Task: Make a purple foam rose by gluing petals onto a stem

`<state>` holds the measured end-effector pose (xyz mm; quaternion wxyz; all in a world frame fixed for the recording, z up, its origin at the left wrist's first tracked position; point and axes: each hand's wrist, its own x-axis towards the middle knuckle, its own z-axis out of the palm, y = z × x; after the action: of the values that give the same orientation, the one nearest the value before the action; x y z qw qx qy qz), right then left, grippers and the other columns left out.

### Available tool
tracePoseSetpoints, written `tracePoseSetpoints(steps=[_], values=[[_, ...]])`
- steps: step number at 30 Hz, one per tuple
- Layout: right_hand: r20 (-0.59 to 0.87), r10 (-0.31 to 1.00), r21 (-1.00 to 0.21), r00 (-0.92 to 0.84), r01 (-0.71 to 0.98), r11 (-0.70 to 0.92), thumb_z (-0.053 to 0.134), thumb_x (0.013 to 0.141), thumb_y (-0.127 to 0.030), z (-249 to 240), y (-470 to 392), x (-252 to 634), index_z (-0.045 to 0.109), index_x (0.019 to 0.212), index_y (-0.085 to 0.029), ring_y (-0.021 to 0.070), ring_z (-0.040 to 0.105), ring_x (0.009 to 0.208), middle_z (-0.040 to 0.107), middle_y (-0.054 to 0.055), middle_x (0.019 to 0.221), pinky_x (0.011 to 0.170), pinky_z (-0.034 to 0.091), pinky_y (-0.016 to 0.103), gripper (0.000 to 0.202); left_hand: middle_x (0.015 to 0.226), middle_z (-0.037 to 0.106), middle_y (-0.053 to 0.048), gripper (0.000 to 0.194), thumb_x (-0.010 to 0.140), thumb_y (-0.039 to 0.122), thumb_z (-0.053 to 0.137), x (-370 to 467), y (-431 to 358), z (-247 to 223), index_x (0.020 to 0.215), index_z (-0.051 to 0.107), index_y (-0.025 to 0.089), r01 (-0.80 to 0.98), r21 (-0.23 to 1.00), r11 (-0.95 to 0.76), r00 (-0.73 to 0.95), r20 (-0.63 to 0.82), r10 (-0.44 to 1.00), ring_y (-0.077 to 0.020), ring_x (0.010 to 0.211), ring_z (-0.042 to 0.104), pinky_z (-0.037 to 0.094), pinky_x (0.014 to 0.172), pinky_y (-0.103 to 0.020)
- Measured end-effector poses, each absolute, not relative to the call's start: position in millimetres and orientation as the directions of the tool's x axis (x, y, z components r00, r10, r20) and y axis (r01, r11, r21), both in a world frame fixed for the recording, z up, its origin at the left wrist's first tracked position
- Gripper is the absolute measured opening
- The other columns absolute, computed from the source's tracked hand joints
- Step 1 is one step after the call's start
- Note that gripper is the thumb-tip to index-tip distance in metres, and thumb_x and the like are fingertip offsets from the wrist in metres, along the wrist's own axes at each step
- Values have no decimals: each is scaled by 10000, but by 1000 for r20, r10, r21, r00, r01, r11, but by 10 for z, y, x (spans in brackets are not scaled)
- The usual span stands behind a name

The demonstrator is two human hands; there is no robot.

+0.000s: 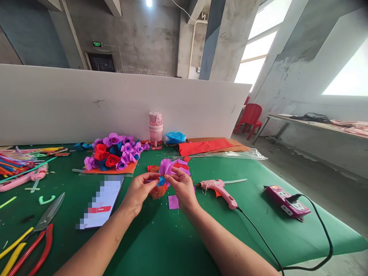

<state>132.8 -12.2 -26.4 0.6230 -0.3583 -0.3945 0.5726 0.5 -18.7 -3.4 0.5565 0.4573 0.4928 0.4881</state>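
Between my two hands, above the middle of the green table, is a purple paper flower (pixel 166 167). My left hand (pixel 143 190) pinches it from the left, low down near its base. From the other side the fingers of my right hand (pixel 181 186) close on it too. Under and behind the hands lie red, blue and purple paper pieces (pixel 158 191), partly hidden by the fingers. A purple paper square (pixel 173 202) rests on the table by my right wrist. Right of that hand lies a pink glue gun (pixel 220 188) with a glue stick in its back.
Finished paper flowers (pixel 113 153) are heaped at back left, beside a pink bottle (pixel 155 130). Scissors (pixel 46 218), pliers-like red handles (pixel 37 249) and a phone (pixel 102 203) lie left. A purple power strip (pixel 287 201) sits right, its black cord trailing over the edge.
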Motion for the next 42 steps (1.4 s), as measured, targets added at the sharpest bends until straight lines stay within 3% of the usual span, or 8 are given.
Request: tracePoseSetpoints(steps=[3, 13, 42], values=[[73, 997, -889, -14, -454, 59, 782, 605, -306, -252, -140, 1316, 651, 981, -191, 186, 688, 683, 719, -12, 656, 743, 507, 318, 414, 684, 678, -46, 348, 568, 389, 781, -63, -124, -40, 798, 732, 132, -121, 991, 49, -23, -52, 998, -133, 589, 559, 439, 575, -259], [62, 994, -897, -88, -442, 17, 795, 578, -331, -280, -169, 1263, 634, 979, -197, 218, 712, 706, 741, 8, 703, 767, 534, 354, 452, 692, 702, -47, 240, 558, 330, 777, -65, -125, -25, 741, 765, 175, -188, 980, 63, 89, -47, 995, -150, 679, 560, 422, 654, -262], [77, 996, -911, -54, -409, 49, 777, 610, -344, -268, -183, 1290, 588, 940, -200, 189, 705, 677, 727, -14, 670, 728, 521, 315, 406, 718, 713, -48, 276, 521, 342, 842, -50, -109, -68, 723, 757, 175, -227, 969, 96, 96, -76, 992, -160, 725, 565, 398, 725, -295]])
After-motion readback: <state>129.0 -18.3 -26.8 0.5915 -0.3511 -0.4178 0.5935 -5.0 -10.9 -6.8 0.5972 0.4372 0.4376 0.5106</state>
